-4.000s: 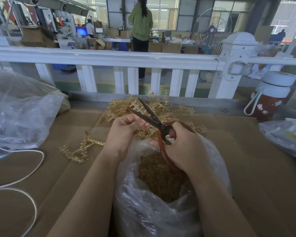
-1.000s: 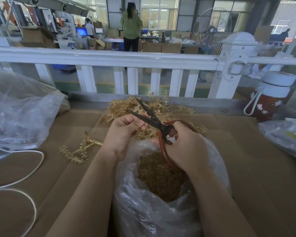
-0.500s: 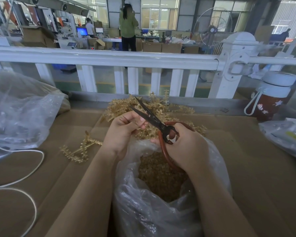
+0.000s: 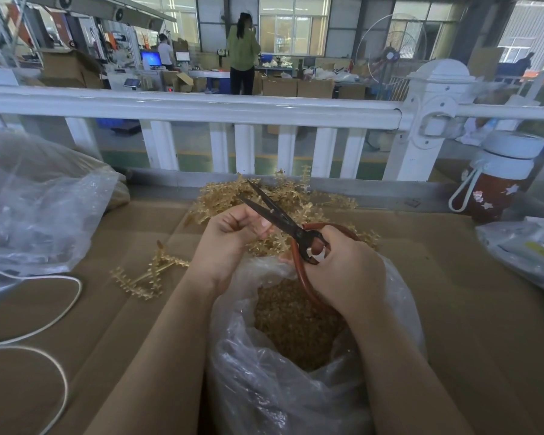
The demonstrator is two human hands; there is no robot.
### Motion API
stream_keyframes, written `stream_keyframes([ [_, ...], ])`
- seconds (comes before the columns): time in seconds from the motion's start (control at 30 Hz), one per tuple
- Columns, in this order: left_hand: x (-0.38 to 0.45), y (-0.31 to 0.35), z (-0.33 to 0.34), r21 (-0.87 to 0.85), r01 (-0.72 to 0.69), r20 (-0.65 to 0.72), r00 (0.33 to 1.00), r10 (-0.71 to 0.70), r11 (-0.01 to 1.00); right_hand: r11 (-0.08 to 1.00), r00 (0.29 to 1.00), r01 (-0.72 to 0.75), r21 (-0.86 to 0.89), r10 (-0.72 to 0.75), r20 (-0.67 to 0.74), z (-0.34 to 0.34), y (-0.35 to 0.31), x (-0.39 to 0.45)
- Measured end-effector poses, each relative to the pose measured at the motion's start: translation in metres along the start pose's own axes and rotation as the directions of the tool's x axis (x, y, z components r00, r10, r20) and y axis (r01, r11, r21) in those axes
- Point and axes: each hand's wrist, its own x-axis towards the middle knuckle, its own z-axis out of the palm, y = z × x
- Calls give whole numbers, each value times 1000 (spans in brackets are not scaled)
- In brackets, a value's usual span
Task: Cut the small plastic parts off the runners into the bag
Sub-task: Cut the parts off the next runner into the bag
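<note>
Gripping the scissors (image 4: 283,219), blades parted, the right hand (image 4: 343,268) is working over the bag (image 4: 296,387); the left hand (image 4: 230,237) is clenching a runner, mostly hidden.

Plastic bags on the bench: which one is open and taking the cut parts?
The clear bag directly below both hands, its mouth open over a fill of small tan parts. The left bag and right bag lie off to the sides.

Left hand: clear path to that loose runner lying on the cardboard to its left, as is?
Probably yes. The loose runner lies alone on bare cardboard, nothing between it and the left hand. But that hand already grips a runner, so it would likely have to drop it first.
</note>
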Motion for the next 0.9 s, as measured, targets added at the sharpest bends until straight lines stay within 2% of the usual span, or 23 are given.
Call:
stream_keyframes([
  [0.1, 0, 0, 1, -6, 4, 11, 1000, -4, 1000, 1000, 1000, -8, -4, 8, -6, 0, 0, 0],
  [0.27, 1, 1, 0, -34, 9, -86, 996, -12, 999, 1000, 1000, -18, 15, 18, 14, -1, -1, 0],
  [0.6, 1, 3, 0, -50, -32, -143, 989, 25, 998, 998, 1000, 4, 62, -5, 13, -2, -2, -1],
  [0.9, -1, 3, 6, 104, -73, -119, 989, 86, 992, 998, 996, -2, 57, -3, 87, -2, 2, 2],
])
